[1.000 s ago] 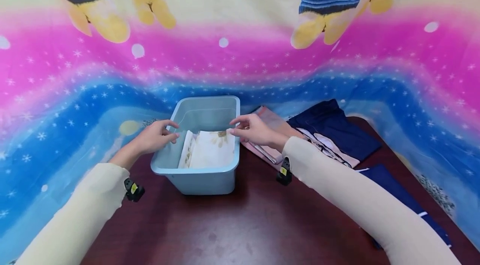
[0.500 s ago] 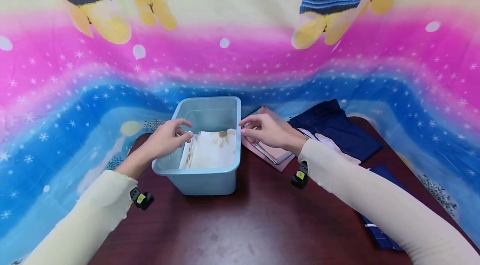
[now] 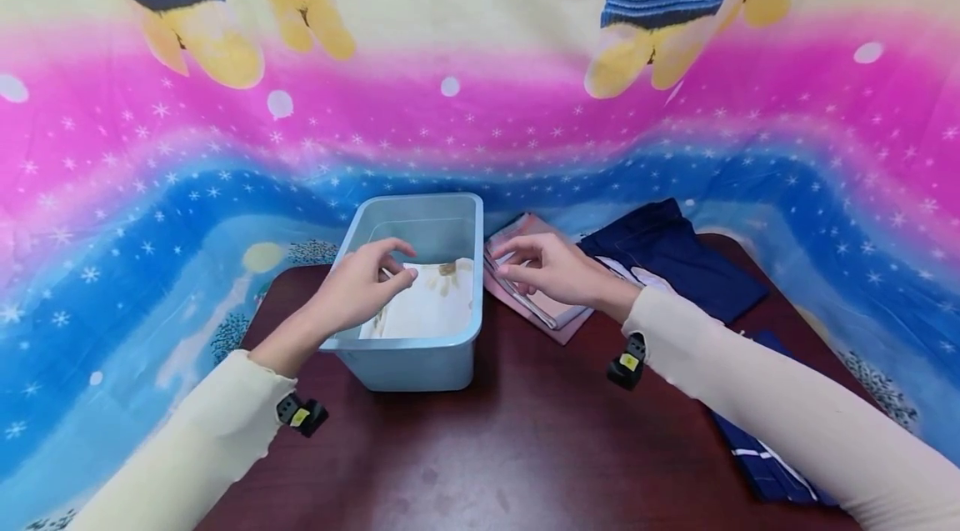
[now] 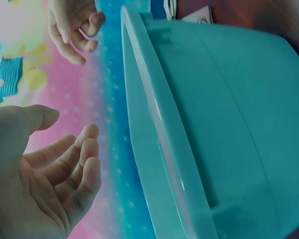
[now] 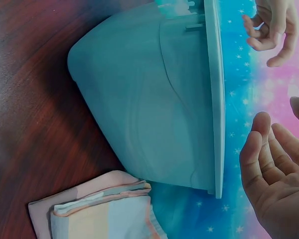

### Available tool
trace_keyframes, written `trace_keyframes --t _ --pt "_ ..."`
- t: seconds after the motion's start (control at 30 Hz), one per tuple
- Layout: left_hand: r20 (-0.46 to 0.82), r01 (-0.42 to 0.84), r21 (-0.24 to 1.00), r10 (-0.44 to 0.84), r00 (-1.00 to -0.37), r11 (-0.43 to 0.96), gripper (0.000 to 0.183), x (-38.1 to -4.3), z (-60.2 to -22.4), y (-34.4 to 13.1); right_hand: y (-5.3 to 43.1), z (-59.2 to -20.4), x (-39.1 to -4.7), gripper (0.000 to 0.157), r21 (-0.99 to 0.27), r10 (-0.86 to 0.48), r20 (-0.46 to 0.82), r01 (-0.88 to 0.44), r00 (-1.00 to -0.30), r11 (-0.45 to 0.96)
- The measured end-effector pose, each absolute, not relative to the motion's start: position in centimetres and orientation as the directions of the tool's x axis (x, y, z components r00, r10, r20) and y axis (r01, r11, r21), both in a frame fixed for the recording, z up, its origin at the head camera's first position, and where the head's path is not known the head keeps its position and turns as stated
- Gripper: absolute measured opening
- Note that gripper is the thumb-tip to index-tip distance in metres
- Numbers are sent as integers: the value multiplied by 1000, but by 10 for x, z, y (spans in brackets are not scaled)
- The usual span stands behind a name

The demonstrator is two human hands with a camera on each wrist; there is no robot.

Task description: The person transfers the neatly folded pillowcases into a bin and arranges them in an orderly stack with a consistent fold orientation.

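Observation:
A pale blue-green plastic bin (image 3: 420, 366) stands on the table, with folded white cloth (image 3: 427, 310) bearing a brownish print inside it. Over the bin's left part hovers my left hand (image 3: 363, 285), its fingers loosely bent and nothing between them. My right hand (image 3: 551, 268) is in the air right of the bin, above folded pinkish cloth (image 3: 558, 323), also holding nothing. Both wrist views show the hands apart from the bin's rim: the left palm (image 4: 50, 184) and the right palm (image 5: 279, 184) are bare. My left hand hides part of the white cloth.
Navy folded clothing (image 3: 675, 256) lies at the back right of the dark red-brown table (image 3: 480, 456). Another navy garment with white stripes (image 3: 765, 456) lies partly under my right forearm. A printed curtain (image 3: 465, 122) hangs behind and beside the table.
My left hand has moved rightward from the bin's left rim to above the white cloth. My right hand has moved right, from the bin's right rim to over the pinkish cloth.

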State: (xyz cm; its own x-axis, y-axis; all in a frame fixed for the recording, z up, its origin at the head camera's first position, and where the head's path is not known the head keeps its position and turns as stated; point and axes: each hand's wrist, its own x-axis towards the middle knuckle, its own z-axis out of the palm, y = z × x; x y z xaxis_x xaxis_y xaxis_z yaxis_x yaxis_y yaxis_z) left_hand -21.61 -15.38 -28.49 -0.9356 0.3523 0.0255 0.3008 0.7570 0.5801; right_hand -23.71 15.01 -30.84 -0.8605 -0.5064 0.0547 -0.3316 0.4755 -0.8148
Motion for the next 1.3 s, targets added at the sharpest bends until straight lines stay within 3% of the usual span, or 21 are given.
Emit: trace_keyframes --t 0.57,1.3 --pt "67 337 623 380 -922 706 32 -188 -274 -110 179 -305 -220 35 -822 -505 89 -350 -858 449" --pt "156 411 687 430 -889 600 22 -179 -294 -77 222 -323 -215 33 -810 -480 50 -317 -876 493"
